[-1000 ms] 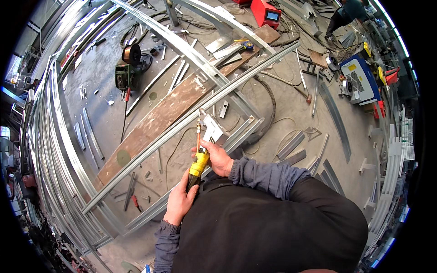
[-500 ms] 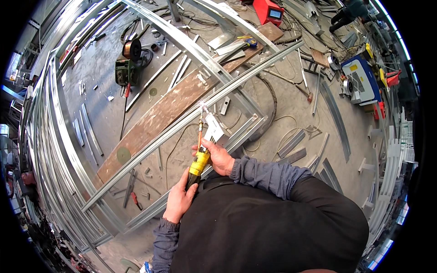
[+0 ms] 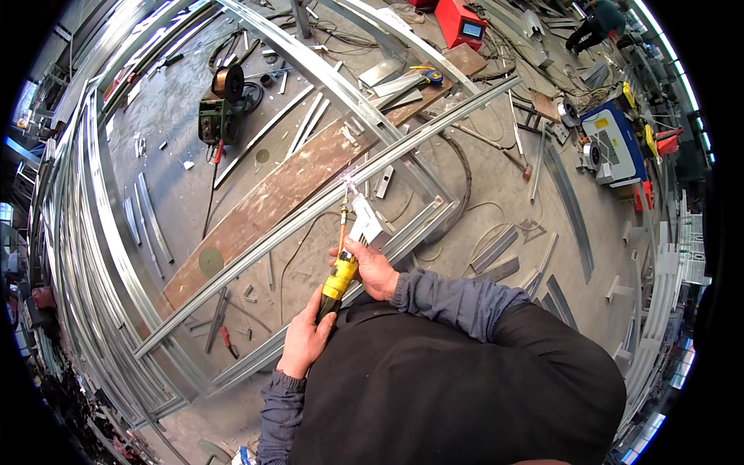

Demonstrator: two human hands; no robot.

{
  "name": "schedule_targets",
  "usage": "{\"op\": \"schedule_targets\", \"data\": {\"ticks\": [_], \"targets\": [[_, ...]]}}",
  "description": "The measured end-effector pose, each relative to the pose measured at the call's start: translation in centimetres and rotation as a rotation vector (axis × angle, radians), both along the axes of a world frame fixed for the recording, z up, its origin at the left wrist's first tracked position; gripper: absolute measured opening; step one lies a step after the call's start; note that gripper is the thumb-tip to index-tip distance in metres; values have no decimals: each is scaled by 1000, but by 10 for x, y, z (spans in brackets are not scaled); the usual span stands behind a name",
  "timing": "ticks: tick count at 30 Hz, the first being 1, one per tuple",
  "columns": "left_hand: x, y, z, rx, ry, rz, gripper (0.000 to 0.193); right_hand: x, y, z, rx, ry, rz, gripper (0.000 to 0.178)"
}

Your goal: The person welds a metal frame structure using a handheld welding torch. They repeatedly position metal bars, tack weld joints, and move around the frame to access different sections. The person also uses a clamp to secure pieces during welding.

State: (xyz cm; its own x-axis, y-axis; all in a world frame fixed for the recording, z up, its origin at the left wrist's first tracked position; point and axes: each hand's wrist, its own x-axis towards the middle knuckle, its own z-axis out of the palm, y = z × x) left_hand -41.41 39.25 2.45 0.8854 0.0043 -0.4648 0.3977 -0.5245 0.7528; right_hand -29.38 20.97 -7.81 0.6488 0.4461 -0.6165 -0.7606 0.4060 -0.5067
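Both my hands grip a welding torch (image 3: pixel 339 280) with yellow tape around its body and a white head. My left hand (image 3: pixel 306 341) is wrapped around its dark rear end. Further forward, my right hand (image 3: pixel 372 268) closes round the body just behind the white part. An orange hose or tube (image 3: pixel 342 231) runs along the torch to the nozzle. Bright sparks glow at the tip, against a long silver metal rail (image 3: pixel 294 222) that crosses diagonally in front of me. That rail belongs to a larger metal frame (image 3: pixel 310 68).
A brown plank (image 3: pixel 256 209) lies beneath the rail. Beyond stand a green wire feeder (image 3: pixel 215 122), a red box with a screen (image 3: pixel 461 27) and a blue-and-white machine (image 3: pixel 614 139). Cables and metal offcuts (image 3: pixel 496 252) litter the floor. A person (image 3: pixel 598 25) stands far right.
The sparking torch tip has shifted very slightly along the rail, up and to the right. Both hands keep their hold. The view has tilted slightly.
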Motion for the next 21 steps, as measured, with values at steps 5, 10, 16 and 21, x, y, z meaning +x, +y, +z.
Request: {"op": "schedule_targets", "data": {"ticks": [5,10,16,21], "targets": [[-1,3,-2,-7,-5,2,67,-1,3,-2,-7,-22,-6,53],[-1,7,0,-7,10,-5,67,-2,5,2,-13,-31,10,55],[-2,11,-2,-30,6,2,67,-4,9,1,-29,-30,23,57],[-2,14,0,-40,13,3,67,-5,12,-1,-36,-23,41,59]]}}
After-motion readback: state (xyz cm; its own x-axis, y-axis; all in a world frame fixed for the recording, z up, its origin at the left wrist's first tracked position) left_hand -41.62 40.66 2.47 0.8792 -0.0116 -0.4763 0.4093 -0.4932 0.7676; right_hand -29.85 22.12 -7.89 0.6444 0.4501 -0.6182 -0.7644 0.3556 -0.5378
